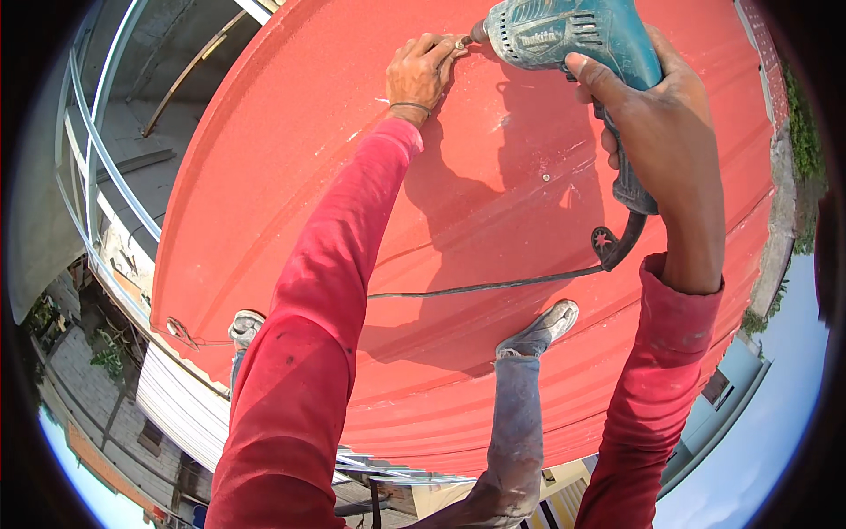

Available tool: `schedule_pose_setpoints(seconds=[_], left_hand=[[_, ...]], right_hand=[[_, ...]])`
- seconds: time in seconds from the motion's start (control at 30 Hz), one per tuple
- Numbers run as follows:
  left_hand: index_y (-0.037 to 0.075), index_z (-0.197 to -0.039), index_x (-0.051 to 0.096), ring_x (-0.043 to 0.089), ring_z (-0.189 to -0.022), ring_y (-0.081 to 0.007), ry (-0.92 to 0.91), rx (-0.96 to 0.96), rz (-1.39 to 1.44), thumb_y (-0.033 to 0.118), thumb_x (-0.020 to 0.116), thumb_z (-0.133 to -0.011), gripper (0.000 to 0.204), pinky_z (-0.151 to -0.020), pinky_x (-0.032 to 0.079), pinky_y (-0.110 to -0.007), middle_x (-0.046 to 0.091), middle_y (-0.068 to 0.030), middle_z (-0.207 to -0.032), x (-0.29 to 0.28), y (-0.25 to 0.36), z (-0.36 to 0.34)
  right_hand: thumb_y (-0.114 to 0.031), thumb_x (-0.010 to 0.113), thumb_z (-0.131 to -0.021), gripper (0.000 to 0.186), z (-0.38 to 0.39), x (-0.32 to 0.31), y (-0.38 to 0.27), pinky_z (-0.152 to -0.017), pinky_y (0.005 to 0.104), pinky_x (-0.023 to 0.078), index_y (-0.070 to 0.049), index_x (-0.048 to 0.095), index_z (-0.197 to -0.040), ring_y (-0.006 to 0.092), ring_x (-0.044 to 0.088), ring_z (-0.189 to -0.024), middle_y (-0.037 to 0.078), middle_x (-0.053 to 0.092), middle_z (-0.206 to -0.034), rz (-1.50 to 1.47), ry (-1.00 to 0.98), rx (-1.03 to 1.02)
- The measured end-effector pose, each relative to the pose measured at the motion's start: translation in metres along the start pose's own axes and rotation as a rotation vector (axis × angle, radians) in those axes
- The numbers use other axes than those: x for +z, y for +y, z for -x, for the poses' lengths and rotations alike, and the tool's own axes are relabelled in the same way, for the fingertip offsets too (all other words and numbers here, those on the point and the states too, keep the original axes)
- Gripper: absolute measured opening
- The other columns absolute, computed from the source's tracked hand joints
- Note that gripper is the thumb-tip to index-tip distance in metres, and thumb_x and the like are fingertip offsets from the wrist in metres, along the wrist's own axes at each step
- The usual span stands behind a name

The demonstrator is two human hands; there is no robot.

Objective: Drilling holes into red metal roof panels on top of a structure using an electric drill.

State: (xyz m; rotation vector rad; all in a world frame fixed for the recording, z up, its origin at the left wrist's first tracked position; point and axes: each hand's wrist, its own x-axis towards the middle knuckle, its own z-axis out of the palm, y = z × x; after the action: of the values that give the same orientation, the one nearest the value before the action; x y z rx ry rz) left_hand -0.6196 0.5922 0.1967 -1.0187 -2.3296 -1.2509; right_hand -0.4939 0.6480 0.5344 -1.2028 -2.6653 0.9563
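My right hand [656, 123] grips the handle of a teal corded power drill [617, 35], held level with its chuck pointing left. At the tip of the chuck, my left hand [419, 78] pinches a small roofing screw [460, 44] between thumb and fingers, close above the red ribbed metal roofing sheet [291, 176]. I cannot tell whether the screw touches the sheet. The drill's black cord [493, 289] runs from the handle leftward across the sheet and behind my left arm. Another screw head [546, 177] sits in the sheet below the drill.
My shoes stand on the sheet, the right shoe [542, 328] nearer its middle and the left shoe [246, 326] near its left edge. Beyond that edge, light metal framing [106, 154] borders a drop. A thin wire loop [181, 331] lies at the lower left.
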Motion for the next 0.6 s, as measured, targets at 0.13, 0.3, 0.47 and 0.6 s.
schedule_pose_setpoints(seconds=[0.13, 0.3, 0.47, 0.6], left_hand=[[0.020, -0.100, 0.075, 0.065, -0.085, -0.0214, 0.005, -0.002, 0.008, 0.027, 0.074, -0.089, 0.013, -0.077, 0.055, -0.037, 0.067, 0.0032, -0.093, -0.001, 0.004, -0.001], [0.021, -0.100, 0.075, 0.064, -0.087, -0.0209, -0.004, -0.012, 0.009, 0.028, 0.074, -0.089, 0.013, -0.078, 0.055, -0.038, 0.067, 0.0034, -0.094, -0.003, 0.005, -0.003], [0.019, -0.108, 0.075, 0.065, -0.087, -0.0229, -0.031, -0.011, 0.030, 0.025, 0.074, -0.090, 0.019, -0.079, 0.055, -0.038, 0.067, 0.0025, -0.097, -0.005, 0.006, -0.001], [0.020, -0.108, 0.075, 0.065, -0.089, -0.0219, -0.032, -0.002, 0.032, 0.025, 0.074, -0.089, 0.019, -0.079, 0.056, -0.038, 0.067, 0.0030, -0.098, -0.002, 0.006, -0.002]], right_hand=[[-0.028, 0.078, -0.090, 0.033, -0.011, 0.000, -0.003, -0.044, 0.0231, 0.043, -0.005, 0.066, -0.109, 0.0061, 0.053, -0.051, 0.003, 0.068, -0.076, 0.029, -0.037, 0.030], [-0.030, 0.078, -0.090, 0.034, -0.022, -0.010, 0.000, -0.043, 0.0234, 0.045, -0.005, 0.066, -0.109, 0.0062, 0.054, -0.050, 0.005, 0.068, -0.078, -0.008, -0.104, 0.065], [-0.020, 0.075, -0.090, 0.024, -0.027, -0.012, -0.001, -0.047, 0.0272, 0.045, -0.003, 0.064, -0.103, 0.0092, 0.053, -0.050, 0.003, 0.067, -0.075, -0.082, -0.134, 0.098], [-0.020, 0.076, -0.089, 0.029, -0.028, -0.010, 0.001, -0.047, 0.0297, 0.049, 0.000, 0.063, -0.107, 0.0122, 0.060, -0.055, 0.006, 0.067, -0.076, 0.062, -0.122, -0.046]])
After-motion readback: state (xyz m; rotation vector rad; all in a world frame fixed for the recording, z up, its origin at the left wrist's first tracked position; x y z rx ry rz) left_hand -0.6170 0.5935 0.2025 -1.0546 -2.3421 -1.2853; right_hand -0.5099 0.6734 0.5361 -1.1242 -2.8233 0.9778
